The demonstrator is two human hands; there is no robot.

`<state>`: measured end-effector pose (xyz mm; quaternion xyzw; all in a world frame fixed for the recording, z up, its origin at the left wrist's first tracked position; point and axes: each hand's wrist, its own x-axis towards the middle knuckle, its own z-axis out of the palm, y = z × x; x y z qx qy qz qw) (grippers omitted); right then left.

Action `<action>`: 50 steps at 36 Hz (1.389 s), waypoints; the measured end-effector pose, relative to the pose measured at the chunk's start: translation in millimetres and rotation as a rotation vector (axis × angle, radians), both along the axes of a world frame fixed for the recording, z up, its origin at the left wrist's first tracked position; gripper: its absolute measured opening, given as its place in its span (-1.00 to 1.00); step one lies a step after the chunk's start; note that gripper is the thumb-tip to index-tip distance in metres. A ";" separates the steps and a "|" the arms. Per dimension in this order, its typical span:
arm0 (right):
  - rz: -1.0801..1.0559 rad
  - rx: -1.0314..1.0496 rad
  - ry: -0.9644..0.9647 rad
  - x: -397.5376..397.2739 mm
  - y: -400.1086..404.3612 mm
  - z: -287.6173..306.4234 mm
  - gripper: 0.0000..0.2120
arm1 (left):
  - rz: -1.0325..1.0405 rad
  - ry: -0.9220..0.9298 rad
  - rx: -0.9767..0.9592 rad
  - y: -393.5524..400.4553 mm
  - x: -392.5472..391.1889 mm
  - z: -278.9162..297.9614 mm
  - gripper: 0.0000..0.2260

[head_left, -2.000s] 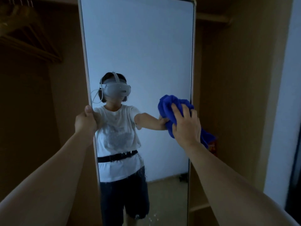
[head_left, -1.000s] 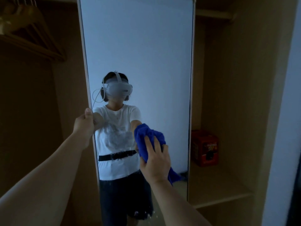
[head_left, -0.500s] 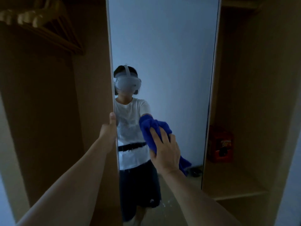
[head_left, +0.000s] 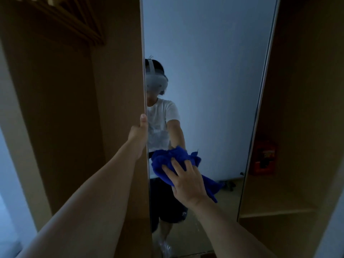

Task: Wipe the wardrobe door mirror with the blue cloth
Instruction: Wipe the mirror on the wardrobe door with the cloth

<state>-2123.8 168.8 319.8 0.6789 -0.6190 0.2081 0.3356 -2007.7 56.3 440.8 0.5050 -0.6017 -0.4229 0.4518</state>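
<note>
The tall wardrobe door mirror point(head_left: 214, 71) fills the middle of the head view and reflects a person wearing a headset. My left hand point(head_left: 138, 133) grips the mirror door's left edge, thumb on the front. My right hand point(head_left: 186, 181) presses the bunched blue cloth point(head_left: 167, 161) against the lower left of the glass, fingers spread over it. A tail of the cloth hangs down to the right of my wrist.
Open wardrobe compartments flank the door. Wooden hangers point(head_left: 74, 21) hang at the top left. A red box point(head_left: 264, 157) sits on the right-hand shelf point(head_left: 279, 211). Pale droplets or smears mark the glass near its bottom point(head_left: 165, 246).
The view has swung left, so the mirror now sits further right. My right hand has slid the cloth lower on the glass. My left hand keeps its grip on the door edge.
</note>
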 end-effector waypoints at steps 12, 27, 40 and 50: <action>-0.061 -0.138 -0.142 35.8 -18.0 64.8 -0.37 | -0.027 0.012 -0.016 1.3 3.9 2.5 -0.46; 0.028 0.020 0.084 16.4 -17.3 -5.1 -0.49 | 0.026 0.025 -0.060 -4.4 -2.8 -3.6 -0.49; 0.141 0.054 0.198 -4.4 -2.6 -3.1 -0.52 | -0.027 0.069 0.017 2.0 2.5 -25.6 -0.33; -0.063 -0.151 0.123 -29.1 3.4 32.6 -0.40 | -0.065 0.039 0.096 7.9 5.4 -68.7 -0.33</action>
